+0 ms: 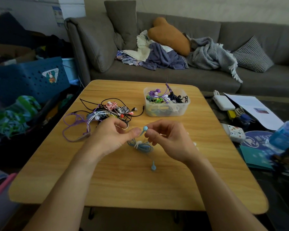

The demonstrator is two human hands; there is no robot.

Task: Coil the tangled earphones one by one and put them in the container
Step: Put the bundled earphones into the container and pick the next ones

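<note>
I am seated in a home living room. A grey fabric sofa (173,67) runs along the wall ahead, carrying a checked cushion (252,55), an orange cushion (169,35) and crumpled blankets (208,52). A small wooden worktop (123,184) stands before it. To my left, a blue perforated storage crate (23,79); to my right, papers (255,107) and a white charger (223,101).

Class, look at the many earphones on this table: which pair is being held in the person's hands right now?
The light blue earphones: both hands pinch their cable above the table, one bud dangling. The others lie tangled in the pile or sit in the clear container.
</note>
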